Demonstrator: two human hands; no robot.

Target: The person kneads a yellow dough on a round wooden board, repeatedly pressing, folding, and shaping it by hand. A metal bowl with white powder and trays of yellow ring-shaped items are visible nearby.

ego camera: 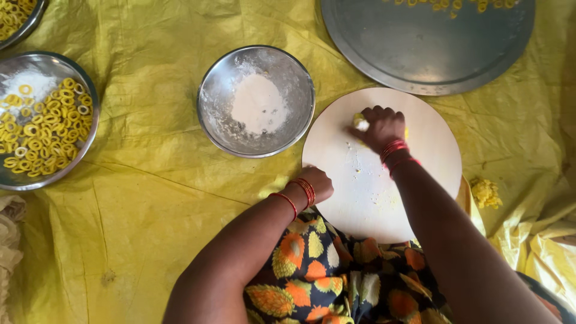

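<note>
I judge the step in hand to be working a small piece of yellow dough on the round board; my right hand is curled over it near the board's far edge, fingers pressed together on the lump, which lies half hidden under them; my left hand is closed at the board's near-left rim, seemingly steadying it, though I cannot tell whether it grips anything; the next move, as I read it, calls for even pressure so the piece thins without tearing, and perhaps a dusting from the steel bowl of white flour just left of the board; a spare lump of dough lies on the cloth to the right; a dish of yellow rings sits well off to the left, and a large steel plate lies beyond the board; everything rests on a creased yellow sheet spread flat; nothing of the room beyond shows.
</note>
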